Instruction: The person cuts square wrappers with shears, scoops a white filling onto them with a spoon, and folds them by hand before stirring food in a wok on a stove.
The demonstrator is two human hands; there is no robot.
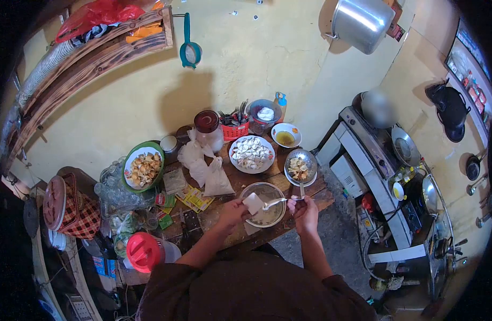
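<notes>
Pinched in the fingers of my left hand is a thin white square, which looks like a dough wrapper. My right hand grips a spoon whose tip, with something whitish on it, is close to the square. Both are above a round bowl of cloudy liquid or batter. Farther back, a white plate holds many small white folded pieces. To the right, a strainer ladle with browned pieces rests over another white dish.
Browned pieces fill a dish in a green basin at the left. Near it are white plastic bags, a yellow packet and a red-lidded jug. A small bowl of yellowish liquid stands behind; a stove is at right.
</notes>
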